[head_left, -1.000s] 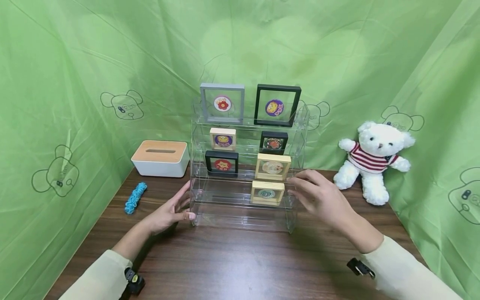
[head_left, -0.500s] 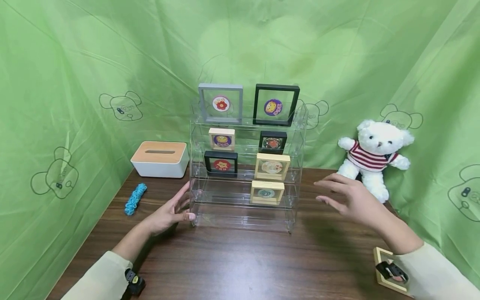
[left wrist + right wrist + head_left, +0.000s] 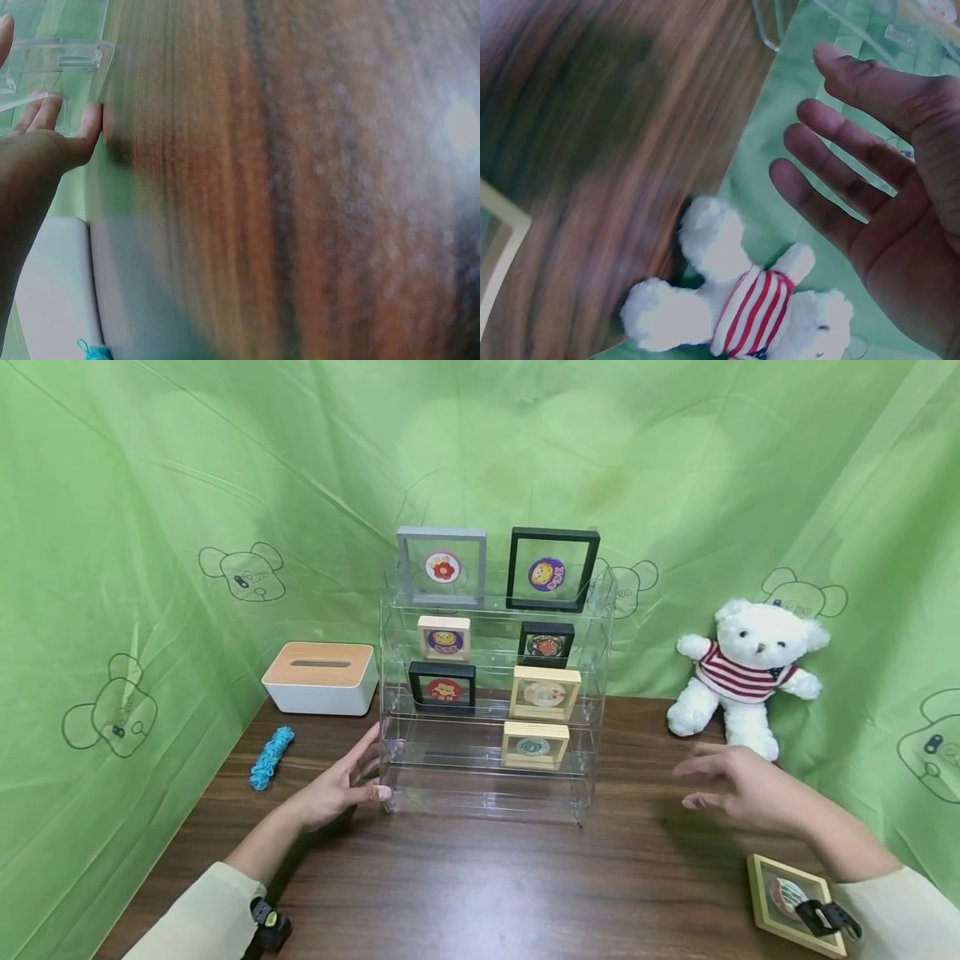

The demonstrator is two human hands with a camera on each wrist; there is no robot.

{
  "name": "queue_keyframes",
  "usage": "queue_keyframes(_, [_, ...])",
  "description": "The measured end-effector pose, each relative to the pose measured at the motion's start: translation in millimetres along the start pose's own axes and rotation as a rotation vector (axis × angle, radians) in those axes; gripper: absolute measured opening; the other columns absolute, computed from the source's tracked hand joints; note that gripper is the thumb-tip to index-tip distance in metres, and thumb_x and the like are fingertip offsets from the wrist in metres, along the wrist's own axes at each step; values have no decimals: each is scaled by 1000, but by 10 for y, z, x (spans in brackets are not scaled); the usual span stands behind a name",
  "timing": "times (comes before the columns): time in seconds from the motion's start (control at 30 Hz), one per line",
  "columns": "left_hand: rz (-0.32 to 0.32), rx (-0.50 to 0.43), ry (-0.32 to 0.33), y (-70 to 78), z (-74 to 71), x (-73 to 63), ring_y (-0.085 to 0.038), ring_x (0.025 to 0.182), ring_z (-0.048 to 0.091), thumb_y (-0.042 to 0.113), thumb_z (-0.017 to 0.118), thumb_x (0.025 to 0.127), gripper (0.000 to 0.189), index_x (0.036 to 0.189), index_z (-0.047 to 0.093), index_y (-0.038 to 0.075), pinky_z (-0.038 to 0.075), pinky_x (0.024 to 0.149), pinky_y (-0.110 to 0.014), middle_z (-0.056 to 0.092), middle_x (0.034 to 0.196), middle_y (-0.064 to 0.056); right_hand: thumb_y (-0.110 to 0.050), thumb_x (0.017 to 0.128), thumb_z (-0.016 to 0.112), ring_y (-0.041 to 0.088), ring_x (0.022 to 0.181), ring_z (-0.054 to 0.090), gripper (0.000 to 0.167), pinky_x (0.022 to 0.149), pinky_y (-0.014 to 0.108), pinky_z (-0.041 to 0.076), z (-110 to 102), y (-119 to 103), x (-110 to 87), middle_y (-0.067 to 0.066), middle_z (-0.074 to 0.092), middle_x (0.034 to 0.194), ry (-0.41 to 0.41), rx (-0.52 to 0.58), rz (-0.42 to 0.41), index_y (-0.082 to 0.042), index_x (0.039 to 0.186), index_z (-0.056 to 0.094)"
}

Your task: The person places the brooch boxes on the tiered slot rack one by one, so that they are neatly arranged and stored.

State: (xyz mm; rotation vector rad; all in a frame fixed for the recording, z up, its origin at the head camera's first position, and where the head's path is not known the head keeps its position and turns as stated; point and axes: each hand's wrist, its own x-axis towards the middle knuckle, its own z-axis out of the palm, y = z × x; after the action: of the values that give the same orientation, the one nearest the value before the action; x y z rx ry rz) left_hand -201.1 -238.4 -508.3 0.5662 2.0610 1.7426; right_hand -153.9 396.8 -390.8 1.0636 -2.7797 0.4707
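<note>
A clear acrylic tiered rack (image 3: 487, 797) stands on the table, with several small framed badges on its steps. My left hand (image 3: 337, 785) touches the rack's lower left side, fingers extended and thumb at the front corner. In the left wrist view those fingers (image 3: 46, 112) lie against the clear plastic. My right hand (image 3: 750, 789) hovers over the table to the right of the rack, holding nothing; the right wrist view shows its fingers (image 3: 829, 161) spread. A pale wooden frame (image 3: 759, 902) with a round badge lies flat near the right forearm, partly covered by the wrist camera.
A white teddy bear (image 3: 738, 681) in a striped shirt sits at the back right. At left are a wood-topped tissue box (image 3: 322, 681) and a blue cord bundle (image 3: 272, 758). Green cloth (image 3: 480, 452) hangs behind and on both sides.
My right hand has moved away from the rack's right side, rightward and toward me, uncovering the flat wooden frame. My left hand has stayed at the rack.
</note>
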Motion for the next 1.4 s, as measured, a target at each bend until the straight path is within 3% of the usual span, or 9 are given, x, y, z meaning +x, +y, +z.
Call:
queue_keyframes(0.17, [2, 1, 0, -1, -6, 0, -59, 168, 3, 8, 75, 105, 113, 179, -6, 35, 19, 130, -72, -4, 185, -25, -11, 79, 98, -3, 84, 71, 35, 69, 27, 66, 54, 134, -115, -1, 74, 103, -97, 115, -29, -7, 111, 83])
queue_keyframes(0.37, [13, 10, -7, 14, -11, 1, -61, 167, 4, 8, 75, 105, 112, 179, -6, 35, 28, 131, -68, -5, 186, -24, -3, 72, 96, -7, 82, 57, 36, 66, 26, 57, 107, 188, -235, -13, 67, 96, -218, 204, 39, -13, 104, 82])
queue_keyframes(0.5, [11, 3, -5, 8, -15, 0, -60, 168, 4, 8, 75, 105, 113, 179, -6, 34, 28, 131, -67, -6, 186, -24, -9, 71, 96, 38, 121, 72, 38, 108, 59, 59, 61, 158, -276, -7, 74, 105, -362, 232, 260, -15, 105, 80])
queue_keyframes(0.6, [14, 8, -5, -3, -23, -1, -60, 168, 4, 9, 75, 105, 114, 179, -7, 32, 30, 131, -62, -7, 186, -24, -6, 70, 94, 54, 122, 68, 40, 107, 64, 58, 48, 153, -297, 1, 77, 110, -452, 266, 394, -14, 105, 78])
queue_keyframes(0.67, [23, 11, -11, -11, -30, 2, -60, 168, 5, 8, 75, 105, 113, 179, -7, 31, 39, 130, -47, -7, 186, -23, 5, 69, 89, 34, 99, 73, 40, 87, 44, 66, 68, 158, -323, 3, 75, 105, -492, 333, 429, -11, 103, 76])
queue_keyframes(0.73, [33, 7, -18, -18, -33, 5, -60, 168, 4, 7, 74, 105, 113, 179, -8, 30, 44, 125, -31, -11, 186, -20, 13, 65, 84, 15, 82, 63, 45, 66, 27, 56, 90, 158, -349, 3, 71, 100, -531, 362, 468, -11, 101, 74])
queue_keyframes(0.8, [34, 2, -21, -18, -33, 6, -60, 168, 3, 7, 74, 105, 113, 179, -8, 31, 45, 122, -25, -12, 187, -18, 17, 61, 78, 11, 77, 57, 50, 62, 26, 51, 110, 154, -377, 2, 67, 97, -561, 351, 491, -14, 99, 71])
queue_keyframes(1.03, [4, 16, -6, -12, -30, -8, -61, 167, 3, 10, 75, 105, 113, 179, -9, 31, 29, 129, -68, -9, 186, -23, 21, 51, 69, 0, 65, 42, 61, 56, 22, 40, 171, 219, -468, -6, 51, 77, -585, 261, 365, -20, 95, 66])
queue_keyframes(1.4, [35, -18, -16, -19, -5, -7, -60, 167, 4, 7, 74, 105, 113, 179, -8, 31, 21, 130, -71, -6, 185, -26, 21, 56, 75, -1, 61, 38, 51, 54, 20, 34, 283, 309, -520, -13, 45, 68, -619, 362, 385, -18, 89, 71])
